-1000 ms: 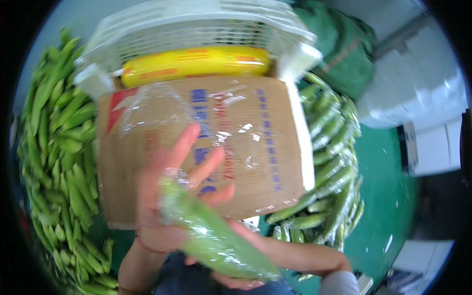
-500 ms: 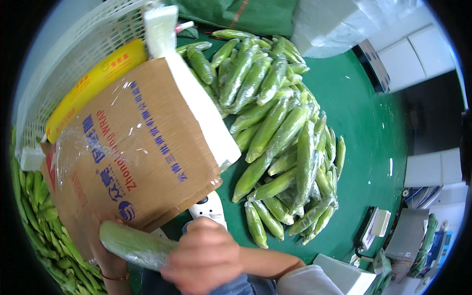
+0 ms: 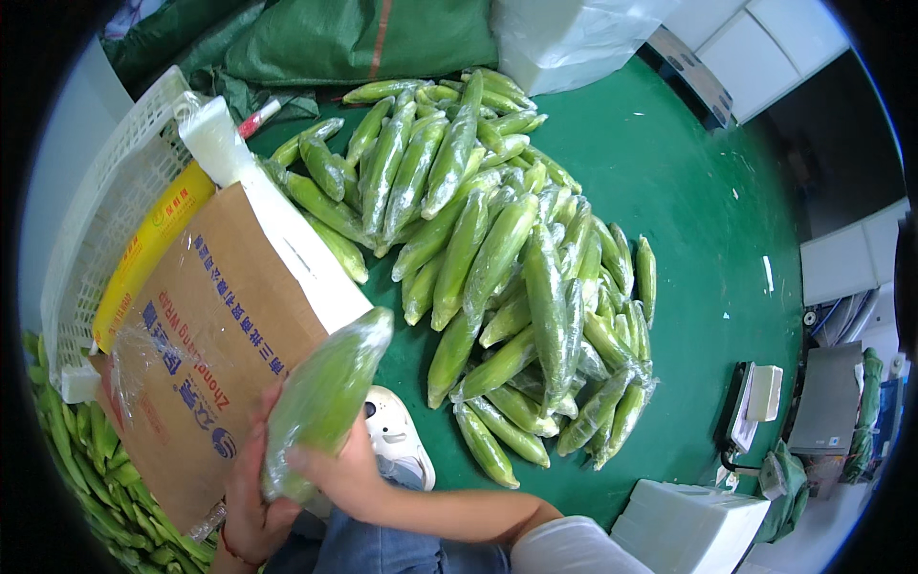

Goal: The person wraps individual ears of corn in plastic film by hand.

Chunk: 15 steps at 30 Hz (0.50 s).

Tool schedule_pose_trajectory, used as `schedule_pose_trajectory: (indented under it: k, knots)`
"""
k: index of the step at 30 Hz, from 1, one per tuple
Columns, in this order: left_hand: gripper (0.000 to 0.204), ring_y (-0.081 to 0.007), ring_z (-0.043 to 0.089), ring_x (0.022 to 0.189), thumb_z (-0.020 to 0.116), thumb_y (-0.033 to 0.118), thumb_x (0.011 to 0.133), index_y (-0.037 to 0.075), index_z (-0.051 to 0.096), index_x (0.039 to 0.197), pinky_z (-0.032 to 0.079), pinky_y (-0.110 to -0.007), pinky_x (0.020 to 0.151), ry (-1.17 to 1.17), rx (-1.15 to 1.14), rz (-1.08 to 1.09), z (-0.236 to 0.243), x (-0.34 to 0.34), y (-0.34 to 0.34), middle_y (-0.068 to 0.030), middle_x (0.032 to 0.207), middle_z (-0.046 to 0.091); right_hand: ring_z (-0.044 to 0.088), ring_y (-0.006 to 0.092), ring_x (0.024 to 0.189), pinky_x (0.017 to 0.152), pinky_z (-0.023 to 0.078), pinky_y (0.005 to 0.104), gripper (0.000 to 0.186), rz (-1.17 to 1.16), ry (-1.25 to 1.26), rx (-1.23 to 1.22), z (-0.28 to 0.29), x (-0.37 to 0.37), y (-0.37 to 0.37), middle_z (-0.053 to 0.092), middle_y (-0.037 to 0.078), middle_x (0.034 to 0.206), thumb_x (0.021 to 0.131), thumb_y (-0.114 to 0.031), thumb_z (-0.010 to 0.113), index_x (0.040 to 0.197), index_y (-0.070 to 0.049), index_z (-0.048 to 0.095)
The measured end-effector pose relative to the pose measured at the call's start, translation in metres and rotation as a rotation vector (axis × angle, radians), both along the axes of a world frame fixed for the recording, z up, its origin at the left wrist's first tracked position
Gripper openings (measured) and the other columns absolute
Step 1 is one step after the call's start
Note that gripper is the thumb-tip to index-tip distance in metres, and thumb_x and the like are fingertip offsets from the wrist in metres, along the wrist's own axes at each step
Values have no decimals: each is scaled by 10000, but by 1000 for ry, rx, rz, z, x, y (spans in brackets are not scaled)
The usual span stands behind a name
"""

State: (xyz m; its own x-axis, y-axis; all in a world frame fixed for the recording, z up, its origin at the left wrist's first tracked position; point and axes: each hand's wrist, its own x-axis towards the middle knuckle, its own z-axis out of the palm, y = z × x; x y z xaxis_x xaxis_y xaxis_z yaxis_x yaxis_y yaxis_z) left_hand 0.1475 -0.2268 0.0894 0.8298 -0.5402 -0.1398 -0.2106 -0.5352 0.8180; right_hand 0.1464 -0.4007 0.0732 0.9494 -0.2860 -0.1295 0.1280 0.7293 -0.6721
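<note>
A green ear of corn (image 3: 330, 392), wrapped in clear plastic film, tilts up and to the right in front of me. My left hand (image 3: 251, 483) is closed around its lower left side. My right hand (image 3: 346, 471) grips its lower right side, with the thumb across the film. Just beyond the ear lies a brown cardboard sheet (image 3: 244, 277) with loose film on it. To the right, a big heap of film-wrapped corn (image 3: 497, 253) covers part of the green floor.
At the left stands a white slotted basket (image 3: 105, 220) with a yellow roll (image 3: 153, 253) and a white foam strip (image 3: 316, 268) beside the cardboard. Unwrapped green ears (image 3: 96, 450) lie lower left. A foam box (image 3: 688, 526) sits lower right, green sacks (image 3: 354, 43) at the back.
The ear has swung from lying nearly level to pointing up and right, and my right hand has moved left along with it. The view has shifted, showing more of the back sacks.
</note>
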Motion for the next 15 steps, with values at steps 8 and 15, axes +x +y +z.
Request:
schedule_pose_trajectory:
  k: [8, 15]
  knots:
    - [377, -317, 631, 883, 644, 49, 788, -2, 623, 1161, 517, -380, 769, -236, 263, 43, 35, -20, 16, -172, 1096, 598, 519, 340, 1164, 997, 441, 430, 867, -224, 687, -1032, -50, -69, -211, 466, 226, 1320, 798, -278, 748, 1461, 3, 265]
    - [274, -309, 647, 827, 610, 37, 812, 14, 669, 1078, 524, -361, 718, -369, 306, 454, 17, -100, 95, -162, 946, 655, 515, 427, 1169, 993, 418, 454, 829, -56, 918, -2120, -127, -143, -334, 481, 232, 1357, 794, -196, 742, 1471, -26, 294]
